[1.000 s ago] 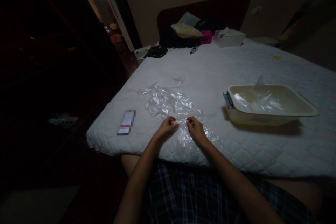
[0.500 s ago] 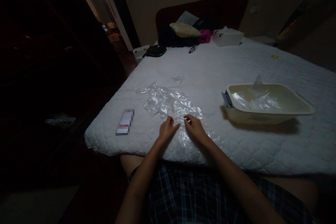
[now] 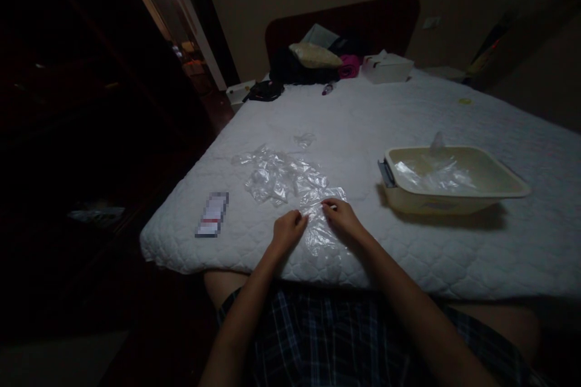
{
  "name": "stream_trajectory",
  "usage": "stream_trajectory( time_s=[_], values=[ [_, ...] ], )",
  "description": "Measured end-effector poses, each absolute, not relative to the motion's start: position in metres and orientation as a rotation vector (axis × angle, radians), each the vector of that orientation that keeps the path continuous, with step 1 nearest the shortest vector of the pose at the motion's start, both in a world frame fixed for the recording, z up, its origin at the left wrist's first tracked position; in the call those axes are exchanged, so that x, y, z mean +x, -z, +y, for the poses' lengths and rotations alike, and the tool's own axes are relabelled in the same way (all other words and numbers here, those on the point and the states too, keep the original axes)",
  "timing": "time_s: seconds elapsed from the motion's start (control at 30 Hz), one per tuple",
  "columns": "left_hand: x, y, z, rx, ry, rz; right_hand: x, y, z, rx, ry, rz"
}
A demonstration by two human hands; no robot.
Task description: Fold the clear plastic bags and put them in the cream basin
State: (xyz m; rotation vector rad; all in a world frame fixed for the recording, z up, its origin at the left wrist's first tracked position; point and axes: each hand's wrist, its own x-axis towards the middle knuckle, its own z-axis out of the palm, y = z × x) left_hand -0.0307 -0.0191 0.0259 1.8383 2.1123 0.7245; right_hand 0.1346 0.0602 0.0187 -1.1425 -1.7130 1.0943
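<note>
Clear plastic bags lie crumpled on the white quilted bed [image 3: 354, 127]. Between my hands a clear plastic bag [image 3: 321, 231] is spread near the bed's front edge. My left hand [image 3: 288, 230] is closed in a pinch on the bag's left side. My right hand [image 3: 342, 216] pinches the same bag at its upper right, fingers bent together. A heap of more clear bags [image 3: 267, 175] lies just beyond my left hand, and a small crumpled piece [image 3: 304, 139] sits farther back.
A cream plastic tub [image 3: 454, 202] with clear bags [image 3: 436, 174] inside stands at the right. A blurred-out phone-like object [image 3: 212, 215] lies at the left. Clothes, a pillow [image 3: 315, 55] and a white box [image 3: 387, 68] are near the headboard [image 3: 381, 18].
My left hand has closed its fingers and moved slightly down. The bag between my hands has shifted with them. The whole view has moved a little.
</note>
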Motion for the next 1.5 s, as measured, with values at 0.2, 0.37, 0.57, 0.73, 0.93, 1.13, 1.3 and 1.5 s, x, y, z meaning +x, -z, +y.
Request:
stream_trajectory(
  time_s=[0.2,0.37,0.57,0.73,0.93,1.13,1.3,1.5],
  values=[
    [-0.023,-0.031,-0.021,1.68,-0.873,2.2,0.202,-0.018,0.081,-1.248,-1.122,-1.497],
    [0.011,-0.043,-0.028,1.976,-0.873,2.088,0.231,-0.003,0.085,-1.226,-1.313,-1.225],
    [0.091,-0.049,-0.036,2.637,-0.486,1.459,0.24,0.0,0.087,-1.064,-1.439,-0.952],
    [0.135,-0.026,-0.034,2.795,-0.355,1.357,0.243,-0.004,0.085,-1.043,-1.424,-0.865],
    [0.139,-0.022,-0.031,2.781,-0.33,1.445,0.242,-0.005,0.082,-1.035,-1.447,-0.827],
    [0.12,-0.045,-0.033,2.399,-0.671,1.531,0.243,-0.005,0.079,-0.968,-1.499,-0.937],
    [0.096,-0.051,-0.023,1.86,-0.964,1.703,0.243,-0.009,0.072,-0.985,-1.564,-1.103],
    [0.072,-0.049,-0.01,1.6,-1.041,1.808,0.245,-0.016,0.067,-1.0,-1.608,-1.373]
  ],
)
